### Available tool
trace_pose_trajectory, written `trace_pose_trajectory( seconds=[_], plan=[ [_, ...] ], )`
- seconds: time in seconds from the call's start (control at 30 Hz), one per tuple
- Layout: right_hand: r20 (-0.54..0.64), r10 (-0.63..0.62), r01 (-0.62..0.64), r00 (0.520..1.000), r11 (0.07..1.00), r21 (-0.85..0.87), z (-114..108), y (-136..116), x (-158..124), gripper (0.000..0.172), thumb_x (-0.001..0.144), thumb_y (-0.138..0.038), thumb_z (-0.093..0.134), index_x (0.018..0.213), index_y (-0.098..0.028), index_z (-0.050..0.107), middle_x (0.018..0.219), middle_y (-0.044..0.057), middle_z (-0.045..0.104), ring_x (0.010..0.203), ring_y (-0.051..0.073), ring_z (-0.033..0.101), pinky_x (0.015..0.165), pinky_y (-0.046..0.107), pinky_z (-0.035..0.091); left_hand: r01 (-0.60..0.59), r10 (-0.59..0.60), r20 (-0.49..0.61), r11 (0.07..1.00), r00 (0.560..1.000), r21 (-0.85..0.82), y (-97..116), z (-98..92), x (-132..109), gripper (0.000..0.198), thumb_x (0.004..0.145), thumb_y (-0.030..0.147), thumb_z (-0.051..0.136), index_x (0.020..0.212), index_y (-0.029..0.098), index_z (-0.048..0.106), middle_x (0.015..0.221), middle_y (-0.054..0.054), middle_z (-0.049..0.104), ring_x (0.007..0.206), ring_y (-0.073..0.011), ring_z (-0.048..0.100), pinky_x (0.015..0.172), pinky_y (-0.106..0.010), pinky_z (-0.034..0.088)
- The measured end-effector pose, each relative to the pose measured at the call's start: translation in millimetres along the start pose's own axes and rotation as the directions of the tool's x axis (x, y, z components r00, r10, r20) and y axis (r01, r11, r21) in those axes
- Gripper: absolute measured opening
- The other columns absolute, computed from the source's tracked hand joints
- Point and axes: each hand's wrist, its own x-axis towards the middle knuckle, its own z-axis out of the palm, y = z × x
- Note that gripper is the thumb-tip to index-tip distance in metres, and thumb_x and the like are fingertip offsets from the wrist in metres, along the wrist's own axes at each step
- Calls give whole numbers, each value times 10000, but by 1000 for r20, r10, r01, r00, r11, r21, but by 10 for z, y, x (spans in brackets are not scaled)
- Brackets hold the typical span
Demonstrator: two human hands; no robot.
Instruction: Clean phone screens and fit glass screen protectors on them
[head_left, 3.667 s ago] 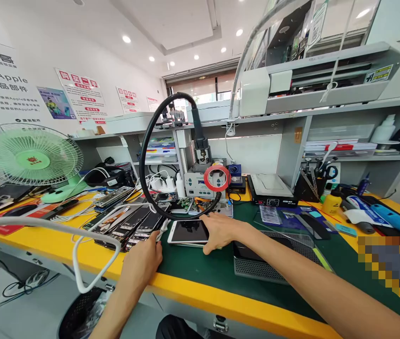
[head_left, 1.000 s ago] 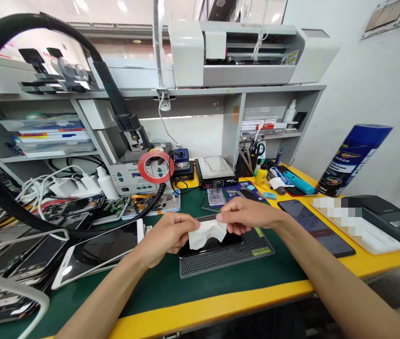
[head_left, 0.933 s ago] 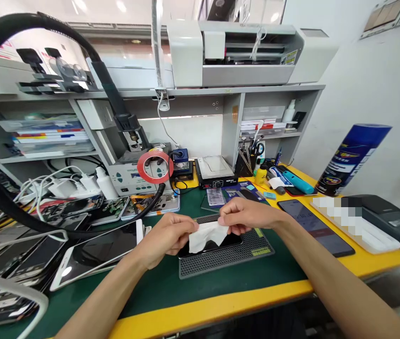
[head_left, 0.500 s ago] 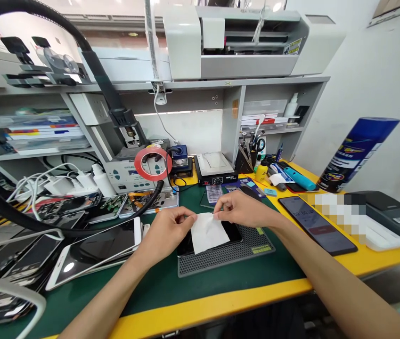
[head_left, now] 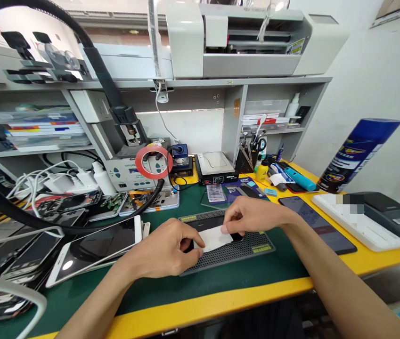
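A black phone (head_left: 209,222) lies on a grey perforated work mat (head_left: 252,245) on the green bench. A small white wipe (head_left: 212,238) rests flat on the phone's screen. My left hand (head_left: 164,252) is curled, its thumb and fingers pinching the wipe's near-left corner and the phone's edge. My right hand (head_left: 252,216) pinches the wipe's right edge with fingers pressed together, low over the screen.
A white phone (head_left: 97,247) and several more phones lie at the left. A dark phone (head_left: 318,230) and white tray (head_left: 355,228) sit at the right beside a blue spray can (head_left: 358,155). A soldering station with red tape ring (head_left: 153,161) and black hose stands behind.
Earlier my hands rested by the white phone at the left. Then both held the white wipe up above the black phone; now it is lowered flat onto the screen.
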Motion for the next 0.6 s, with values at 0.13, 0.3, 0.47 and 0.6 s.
trace_pose_trajectory(
  seconds=[0.13, 0.3, 0.47, 0.6],
  plan=[
    [-213, -50, 43, 976, 998, -39, 4, 3, 40, 395, 919, -460, 574, 698, -155, 692, 611, 0, 614, 503, 106, 416, 484, 253, 308, 18, -7, -137, 997, 991, 80, -40, -60, 18, 238, 820, 182, 503, 834, 196, 740, 669, 7, 585, 552, -125, 462, 524, -269, 310],
    [-518, -142, -12, 843, 959, -283, 358, -130, 26, 403, 1010, -353, 431, 763, -164, 688, 702, 21, 639, 627, 153, 503, 580, 288, 356, 108, 14, -366, 944, 931, 311, -207, -111, 60, 178, 804, 217, 520, 856, 215, 691, 840, -28, 645, 761, -203, 594, 637, -307, 401],
    [-626, -275, -152, 730, 827, -541, 1108, -278, -145, 382, 1029, -278, 379, 1290, -152, 626, 1102, 124, 667, 1033, 285, 530, 909, 453, 427, 89, 47, -334, 921, 941, 380, -344, -90, 46, 257, 842, 232, 485, 1006, 211, 682, 1038, -62, 668, 958, -250, 627, 787, -346, 465],
    [-610, -224, -248, 760, 768, -591, 1349, -251, -236, 376, 1020, -292, 394, 1292, -206, 640, 1286, 116, 632, 1143, 323, 500, 961, 512, 414, 88, 37, -307, 919, 951, 384, -358, -70, 32, 276, 851, 223, 471, 1030, 204, 680, 1062, -79, 676, 986, -265, 634, 804, -357, 479]
  ],
)
